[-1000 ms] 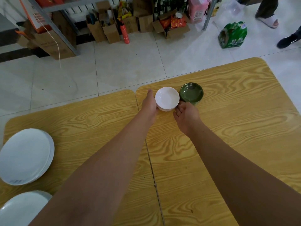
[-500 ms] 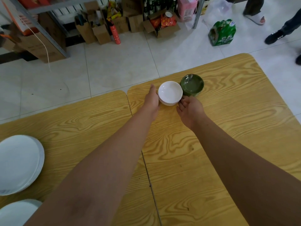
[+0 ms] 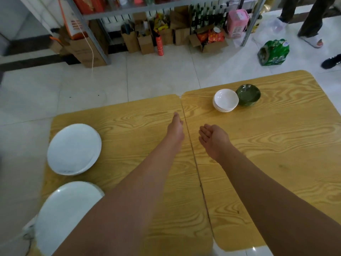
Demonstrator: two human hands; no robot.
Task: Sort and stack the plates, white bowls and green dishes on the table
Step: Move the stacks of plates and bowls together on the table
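A stack of white bowls (image 3: 226, 100) stands near the far edge of the wooden table (image 3: 276, 145), touching a stack of green dishes (image 3: 248, 95) on its right. A stack of white plates (image 3: 73, 148) sits at the table's left side, and a second white plate stack (image 3: 64, 215) lies nearer me, partly hidden by my left forearm. My left hand (image 3: 176, 129) hovers over the table's middle seam, fingers extended, holding nothing. My right hand (image 3: 212, 138) is beside it, palm turned inward, fingers loose, holding nothing. Both hands are well short of the bowls.
Two tabletops meet at a seam (image 3: 191, 154) running toward me. Beyond the table is tiled floor, a metal shelf with cardboard boxes (image 3: 144, 41), a green bottle pack (image 3: 274, 52), and a person's legs (image 3: 311, 24) at the far right.
Both hands let go of the white bowl stack and drew back toward me. The view swung left, bringing both plate stacks further into sight.
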